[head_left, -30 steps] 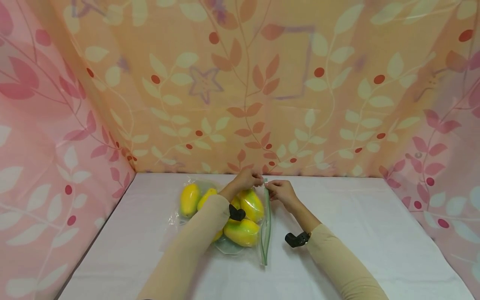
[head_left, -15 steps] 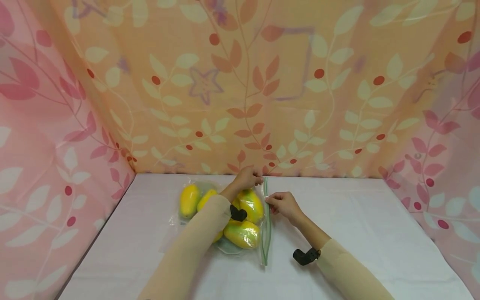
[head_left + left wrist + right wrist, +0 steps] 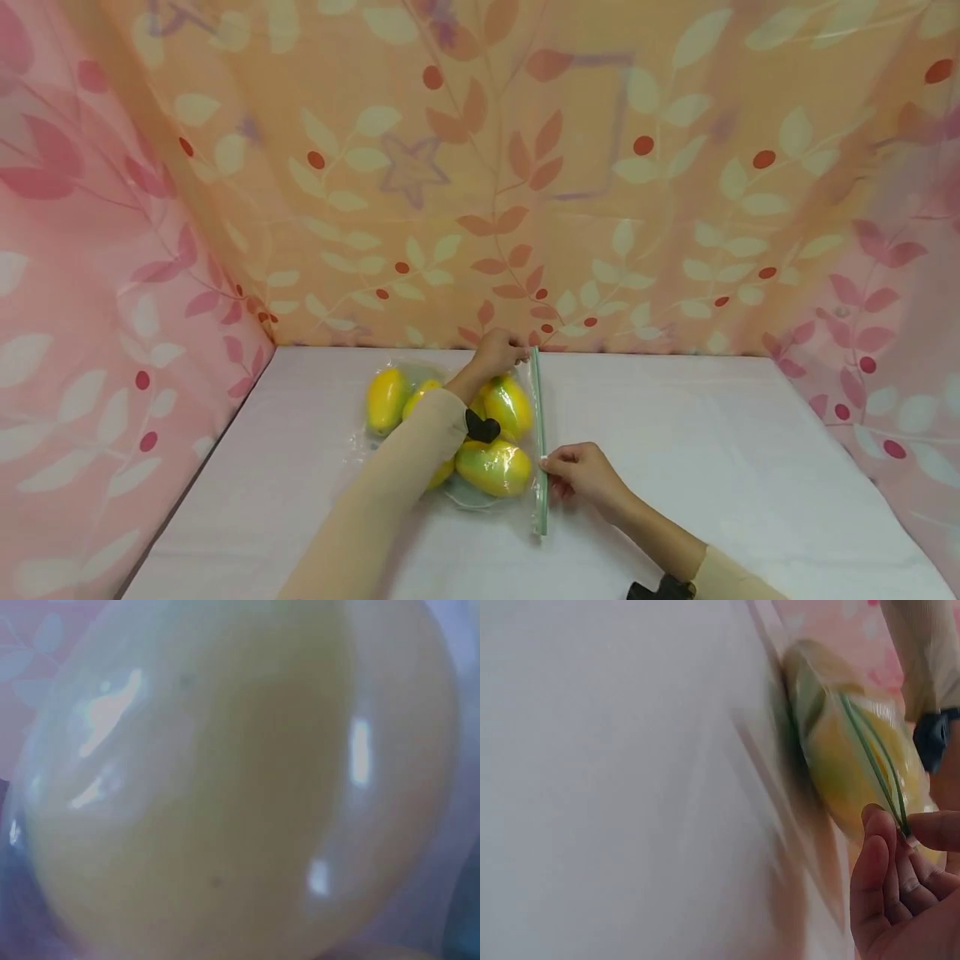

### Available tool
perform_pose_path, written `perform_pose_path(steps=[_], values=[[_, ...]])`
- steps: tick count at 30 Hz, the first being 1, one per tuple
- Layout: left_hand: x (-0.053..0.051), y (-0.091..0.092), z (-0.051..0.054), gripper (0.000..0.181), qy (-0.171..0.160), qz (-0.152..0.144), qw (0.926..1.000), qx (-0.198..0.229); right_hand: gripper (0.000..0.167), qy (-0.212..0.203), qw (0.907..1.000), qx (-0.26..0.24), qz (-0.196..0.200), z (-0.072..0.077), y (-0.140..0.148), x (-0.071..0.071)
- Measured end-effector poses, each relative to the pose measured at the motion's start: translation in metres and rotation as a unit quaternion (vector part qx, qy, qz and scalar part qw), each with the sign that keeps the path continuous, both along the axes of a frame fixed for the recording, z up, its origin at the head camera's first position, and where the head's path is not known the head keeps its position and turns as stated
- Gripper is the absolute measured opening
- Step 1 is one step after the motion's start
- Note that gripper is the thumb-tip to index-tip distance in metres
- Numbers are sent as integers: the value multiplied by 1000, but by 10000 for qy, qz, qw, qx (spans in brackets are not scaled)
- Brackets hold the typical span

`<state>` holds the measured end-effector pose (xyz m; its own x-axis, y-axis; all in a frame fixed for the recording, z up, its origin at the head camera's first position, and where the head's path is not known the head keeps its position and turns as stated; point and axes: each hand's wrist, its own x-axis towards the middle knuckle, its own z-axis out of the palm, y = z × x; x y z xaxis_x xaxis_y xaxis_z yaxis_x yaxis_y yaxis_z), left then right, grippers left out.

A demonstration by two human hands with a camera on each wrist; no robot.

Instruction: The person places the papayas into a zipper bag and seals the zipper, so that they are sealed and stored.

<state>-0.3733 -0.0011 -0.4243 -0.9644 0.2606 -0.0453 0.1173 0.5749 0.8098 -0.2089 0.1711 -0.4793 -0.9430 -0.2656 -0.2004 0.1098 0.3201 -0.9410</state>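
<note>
A clear zip bag (image 3: 542, 517) with a green zip strip along its right edge lies on the table. Several yellow-green mangoes (image 3: 493, 468) are inside it, and one mango (image 3: 262, 780) fills the left wrist view, blurred. My left hand (image 3: 497, 353) pinches the far end of the zip edge, its forearm crossing over the bag. At the near half of the strip, my right hand (image 3: 585, 475) pinches the white slider (image 3: 910, 841) between thumb and finger. In the right wrist view two green zip lines (image 3: 877, 761) stand apart, meeting at the fingertips.
A white cloth covers the table (image 3: 675, 417). Floral curtains (image 3: 480, 167) surround it at the back and both sides. A black wrist camera (image 3: 482, 427) sits on the left wrist, over the mangoes.
My right hand has slid along the zip from the far end toward the near end. Behind it the strip has come together. My left hand keeps its hold on the far corner.
</note>
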Motion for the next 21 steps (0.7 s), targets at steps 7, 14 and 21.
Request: perform_pose_path(steps=[7, 14, 21], values=[[-3, -1, 3, 15, 157, 322, 9990, 273, 30, -443, 9956, -290, 772, -6, 4, 39], [-3, 7, -2, 13, -12, 659, 9969, 424, 31, -636, 9937, -351, 852, -8, 20, 49], [-4, 8, -7, 12, -79, 592, 9962, 628, 34, -637, 9926, -317, 983, -11, 25, 45]])
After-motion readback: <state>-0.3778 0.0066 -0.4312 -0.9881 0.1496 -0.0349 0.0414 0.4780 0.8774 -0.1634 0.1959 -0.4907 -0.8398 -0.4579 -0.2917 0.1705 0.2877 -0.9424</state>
